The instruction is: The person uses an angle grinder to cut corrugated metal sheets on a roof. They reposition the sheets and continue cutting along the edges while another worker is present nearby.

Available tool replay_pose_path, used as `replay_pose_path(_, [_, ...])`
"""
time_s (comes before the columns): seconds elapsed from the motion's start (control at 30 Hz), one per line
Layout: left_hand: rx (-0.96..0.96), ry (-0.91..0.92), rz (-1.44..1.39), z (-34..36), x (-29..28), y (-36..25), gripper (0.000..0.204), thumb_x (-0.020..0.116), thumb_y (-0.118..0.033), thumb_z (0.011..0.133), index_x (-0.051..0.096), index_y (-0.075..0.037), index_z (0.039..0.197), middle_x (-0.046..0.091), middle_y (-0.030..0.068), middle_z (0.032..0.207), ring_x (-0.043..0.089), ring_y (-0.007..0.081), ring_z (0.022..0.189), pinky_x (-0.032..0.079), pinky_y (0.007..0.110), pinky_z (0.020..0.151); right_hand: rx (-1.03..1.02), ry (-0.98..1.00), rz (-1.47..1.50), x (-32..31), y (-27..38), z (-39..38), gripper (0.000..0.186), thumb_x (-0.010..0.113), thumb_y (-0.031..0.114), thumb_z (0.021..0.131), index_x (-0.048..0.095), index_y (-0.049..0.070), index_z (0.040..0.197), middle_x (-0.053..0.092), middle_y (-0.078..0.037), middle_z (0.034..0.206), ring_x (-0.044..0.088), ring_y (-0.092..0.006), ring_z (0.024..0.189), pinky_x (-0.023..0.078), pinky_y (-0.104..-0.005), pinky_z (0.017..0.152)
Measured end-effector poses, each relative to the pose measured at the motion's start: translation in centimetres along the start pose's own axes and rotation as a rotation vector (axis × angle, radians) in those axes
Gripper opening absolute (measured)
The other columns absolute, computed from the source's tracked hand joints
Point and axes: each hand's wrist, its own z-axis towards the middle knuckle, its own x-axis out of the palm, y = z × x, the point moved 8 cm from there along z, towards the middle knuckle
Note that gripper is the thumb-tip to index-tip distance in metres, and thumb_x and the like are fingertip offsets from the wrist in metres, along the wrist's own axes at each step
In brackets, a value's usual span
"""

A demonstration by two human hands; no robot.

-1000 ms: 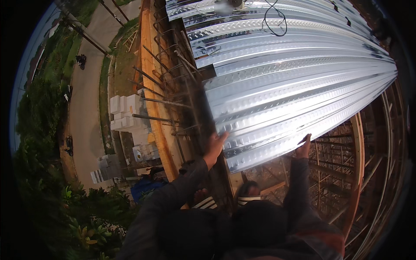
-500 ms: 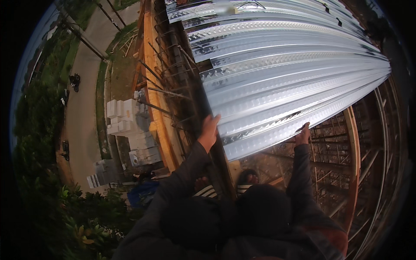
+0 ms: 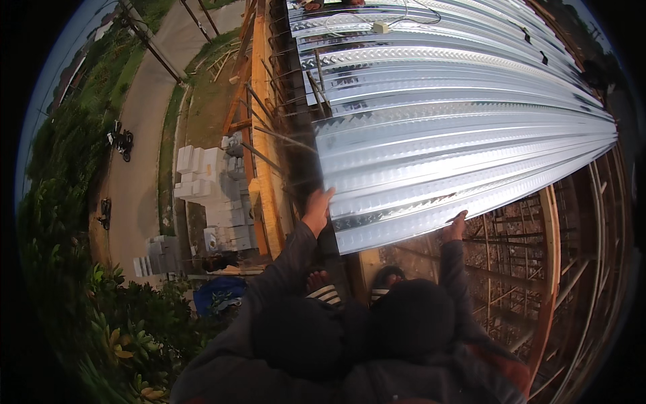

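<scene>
A long, shiny ribbed metal decking sheet (image 3: 431, 175) stretches away to the right in front of me. My left hand (image 3: 316, 211) grips its left end, thumb on top and the other fingers hidden below. Along the near long edge, my right hand (image 3: 455, 227) holds the sheet, its thumb over the rim and its remaining fingers mostly out of sight. More ribbed sheets (image 3: 404, 64) lie beyond this one. My sandalled feet (image 3: 387, 279) are on a narrow timber and beam edge just below the sheet's near corner.
On the left runs a wooden formwork board (image 3: 261, 135) with steel rebars (image 3: 286, 139) sticking out. Far below are stacked pale blocks (image 3: 208, 175), a road (image 3: 138, 148) and a motorcycle (image 3: 121, 141). Open scaffolding (image 3: 511, 262) drops away at right. A cable with a white socket box (image 3: 381, 27) lies on the far sheets.
The sheet's left end has shifted left over the beam edge, with both hands still on it. My view has tilted slightly, showing more of the far sheets and the socket box.
</scene>
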Motion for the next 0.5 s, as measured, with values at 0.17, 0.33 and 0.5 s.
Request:
replay_pose_path(0.17, [0.054, -0.005, -0.017, -1.1, 0.4, -0.8, 0.023, 0.072, -0.023, 0.09, 0.053, -0.015, 0.08, 0.05, -0.0034, 0.075, 0.048, 0.0093, 0.063, 0.041, 0.029, 0.054, 0.011, 0.031, 0.01, 0.8, 0.0, -0.8, 0.062, 0.032, 0.054, 0.106, 0.04, 0.003, 0.141, 0.046, -0.012, 0.138, 0.046, -0.0279, 0.123, 0.04, -0.0448, 0.106])
replay_pose_path(0.33, [0.049, -0.049, -0.016, -2.1, 0.9, -2.2, 0.023, 0.072, -0.022, 0.089, 0.053, -0.015, 0.079, 0.049, -0.0046, 0.073, 0.047, 0.0084, 0.063, 0.037, 0.029, 0.052, 0.007, -0.018, -0.002, 0.9, 0.4, -1.5, 0.041, 0.045, 0.049, 0.105, 0.058, 0.01, 0.108, 0.056, 0.0, 0.096, 0.051, -0.0135, 0.083, 0.047, -0.0327, 0.075])
replay_pose_path(0.5, [0.145, -0.056, -0.125, -2.1, 1.3, -3.2, 0.023, 0.073, -0.022, 0.089, 0.054, -0.014, 0.077, 0.049, -0.0043, 0.071, 0.046, 0.0087, 0.063, 0.037, 0.029, 0.055, -0.077, -0.106, -0.003, 0.7, 2.1, -0.5, 0.039, 0.049, 0.045, 0.105, 0.05, 0.017, 0.079, 0.043, 0.005, 0.07, 0.039, -0.0104, 0.057, 0.038, -0.0292, 0.052])
